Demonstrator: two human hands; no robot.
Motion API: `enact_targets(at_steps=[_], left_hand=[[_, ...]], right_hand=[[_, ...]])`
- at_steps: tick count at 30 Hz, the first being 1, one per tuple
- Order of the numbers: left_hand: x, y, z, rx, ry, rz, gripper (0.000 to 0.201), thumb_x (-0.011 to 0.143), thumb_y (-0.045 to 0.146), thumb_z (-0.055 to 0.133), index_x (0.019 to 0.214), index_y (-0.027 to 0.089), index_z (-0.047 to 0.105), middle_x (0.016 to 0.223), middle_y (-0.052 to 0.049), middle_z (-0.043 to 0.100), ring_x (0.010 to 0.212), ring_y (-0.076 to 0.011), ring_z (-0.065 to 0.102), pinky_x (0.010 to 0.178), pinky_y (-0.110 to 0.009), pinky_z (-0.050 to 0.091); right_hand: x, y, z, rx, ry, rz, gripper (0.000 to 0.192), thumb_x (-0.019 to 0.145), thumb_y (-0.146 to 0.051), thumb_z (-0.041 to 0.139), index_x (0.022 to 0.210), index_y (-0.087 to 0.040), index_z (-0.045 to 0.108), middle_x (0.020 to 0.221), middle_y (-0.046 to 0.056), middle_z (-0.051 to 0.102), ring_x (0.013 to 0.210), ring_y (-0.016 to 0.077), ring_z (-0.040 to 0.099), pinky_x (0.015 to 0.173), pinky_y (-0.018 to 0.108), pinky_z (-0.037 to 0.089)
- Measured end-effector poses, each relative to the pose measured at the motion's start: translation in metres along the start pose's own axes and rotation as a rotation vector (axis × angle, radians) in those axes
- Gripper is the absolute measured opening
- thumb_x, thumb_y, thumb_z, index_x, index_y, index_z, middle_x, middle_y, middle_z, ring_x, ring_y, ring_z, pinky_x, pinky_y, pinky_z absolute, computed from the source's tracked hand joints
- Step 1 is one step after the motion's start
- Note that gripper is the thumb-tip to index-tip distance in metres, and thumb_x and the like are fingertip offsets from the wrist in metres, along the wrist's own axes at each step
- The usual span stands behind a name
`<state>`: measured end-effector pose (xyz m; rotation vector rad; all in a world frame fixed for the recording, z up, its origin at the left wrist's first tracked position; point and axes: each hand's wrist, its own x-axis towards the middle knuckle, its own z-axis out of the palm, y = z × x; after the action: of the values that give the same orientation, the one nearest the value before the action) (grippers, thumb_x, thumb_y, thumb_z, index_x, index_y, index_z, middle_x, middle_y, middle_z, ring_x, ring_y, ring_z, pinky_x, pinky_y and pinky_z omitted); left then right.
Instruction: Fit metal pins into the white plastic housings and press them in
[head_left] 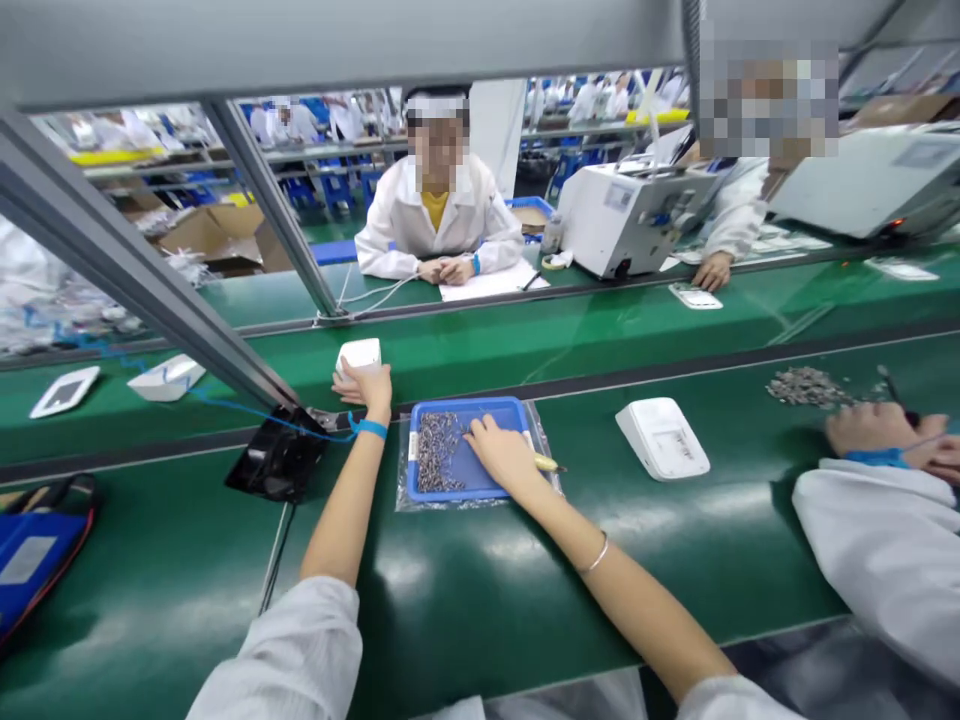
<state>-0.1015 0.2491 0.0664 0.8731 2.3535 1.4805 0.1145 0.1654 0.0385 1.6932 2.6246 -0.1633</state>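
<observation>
**Hands at the screw tray and the white casing**

Sleeves frame both bare forearms over the green bench (465, 590). Her right hand (501, 452) rests on the blue tray (480, 482), fingers curled together among the small screws (436, 450); whether one is pinched I cannot tell. A yellow tool (547, 464) pokes out just beneath that hand. Beyond the tray, the left hand (366, 390) is clamped on a white casing (359, 355). Another white casing (661, 437) lies well right of the right hand, seemingly untouched. Many screws remain.
</observation>
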Motion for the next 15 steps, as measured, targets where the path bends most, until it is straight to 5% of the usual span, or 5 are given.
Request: enact_targets(at_steps=[4,7,9,12,15], left_hand=[[-0.042,0.002,0.002,-0.022,-0.224,0.178,0.073,0.086,0.02,0.068,0.151,0.023,0.033,0.166,-0.017,0.0,0.156,-0.0376,-0.007,0.125,-0.06,-0.001],[-0.076,0.005,0.004,-0.088,-0.555,0.361,0.039,0.085,0.016,0.068,0.123,0.026,0.064,0.157,-0.01,0.036,0.154,-0.0301,0.022,0.128,-0.049,0.012],[-0.093,0.006,0.006,-0.132,-0.791,0.419,0.022,0.088,0.015,0.066,0.108,0.021,0.071,0.132,-0.01,0.061,0.135,-0.0258,0.051,0.121,-0.045,0.032],[-0.104,0.001,0.01,-0.171,-1.077,0.442,0.017,0.094,0.024,0.066,0.109,0.016,0.069,0.113,-0.007,0.07,0.108,-0.0204,0.067,0.104,-0.044,0.051],[-0.104,-0.007,0.013,-0.175,-1.237,0.383,0.026,0.097,0.035,0.065,0.111,0.013,0.066,0.112,-0.007,0.069,0.102,-0.019,0.068,0.096,-0.042,0.056]], right_hand=[[0.002,-0.004,0.006,-0.003,-0.016,-0.016,0.042,0.105,-0.031,0.018,0.119,-0.016,0.055,0.121,0.016,0.061,0.094,0.0257,0.072,0.076,0.035,0.055],[0.002,0.0,0.001,-0.001,-0.011,0.019,0.046,0.105,-0.028,0.013,0.124,-0.013,0.052,0.119,0.021,0.063,0.095,0.0281,0.072,0.076,0.037,0.056],[0.001,0.005,-0.004,0.012,-0.003,0.062,0.046,0.104,-0.025,0.014,0.127,-0.01,0.051,0.112,0.023,0.067,0.093,0.0295,0.073,0.076,0.038,0.056],[-0.001,0.014,-0.008,0.059,0.031,0.115,0.044,0.101,-0.015,0.018,0.131,-0.008,0.049,0.104,0.023,0.07,0.095,0.0297,0.074,0.078,0.037,0.056],[-0.004,0.021,-0.007,0.127,0.058,0.13,0.039,0.1,-0.016,0.024,0.128,-0.01,0.052,0.103,0.021,0.072,0.097,0.0297,0.073,0.08,0.037,0.055]])
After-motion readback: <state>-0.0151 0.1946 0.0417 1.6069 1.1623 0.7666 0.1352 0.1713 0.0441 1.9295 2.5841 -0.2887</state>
